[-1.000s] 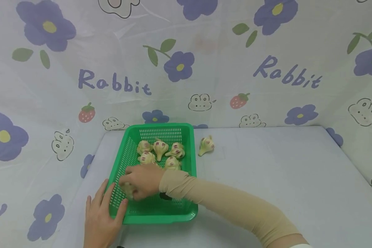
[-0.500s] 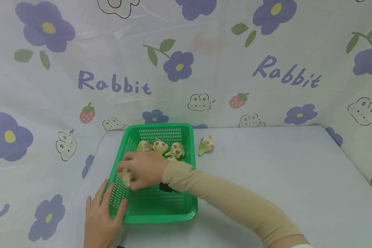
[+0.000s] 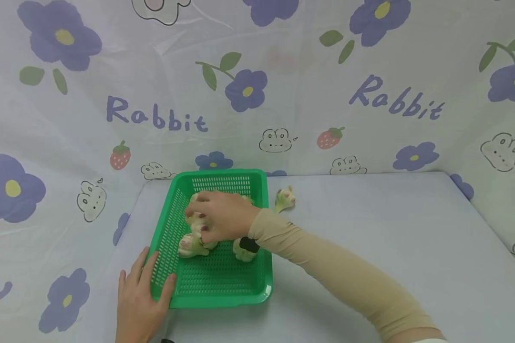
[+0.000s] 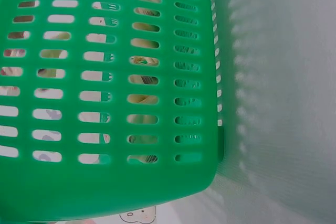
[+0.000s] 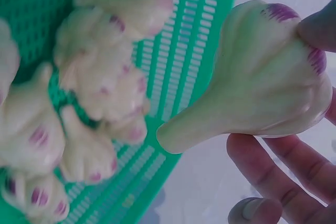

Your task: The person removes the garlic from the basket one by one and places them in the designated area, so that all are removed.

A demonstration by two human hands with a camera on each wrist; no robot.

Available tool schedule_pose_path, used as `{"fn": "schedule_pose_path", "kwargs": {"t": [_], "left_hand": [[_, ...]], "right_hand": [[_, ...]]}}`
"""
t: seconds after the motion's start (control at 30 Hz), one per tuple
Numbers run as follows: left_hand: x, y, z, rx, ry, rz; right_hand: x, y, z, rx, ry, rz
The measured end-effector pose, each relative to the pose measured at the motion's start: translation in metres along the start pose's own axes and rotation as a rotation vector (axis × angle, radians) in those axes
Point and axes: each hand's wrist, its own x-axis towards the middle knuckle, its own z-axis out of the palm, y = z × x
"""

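In the head view a green plastic basket [image 3: 219,301] holds several garlic bulbs, one [image 3: 192,245] at its left side and another [image 3: 243,250] partly covered by a black piece at my right wrist. My right hand [image 3: 225,214] is over the basket. Its thumb and fingers hold a garlic bulb [image 5: 262,77], stem to the left in the right wrist view. My left hand [image 3: 141,300] rests on the basket's near left corner, fingers along the outer side. The left wrist view shows only the slotted basket wall [image 4: 115,182] close up.
A single garlic bulb [image 3: 286,198] lies on the white table [image 3: 360,228], right of the basket. Behind stands a white cloth backdrop [image 3: 300,95] with flowers and rabbits. A beige sleeve [image 3: 326,267] covers my right forearm, which crosses the basket's right rim.
My right hand has moved toward the back and right inside the basket. Garlic bulbs at the left and near right now show; those at the back are covered. My left hand stays put.
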Motion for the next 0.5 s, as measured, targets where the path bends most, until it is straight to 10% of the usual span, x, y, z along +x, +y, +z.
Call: {"fn": "schedule_pose_path", "kwargs": {"t": [0.5], "left_hand": [[0.002, 0.002, -0.002, 0.018, -0.013, -0.012]], "right_hand": [[-0.048, 0.050, -0.026, 0.044, 0.129, 0.121]]}}
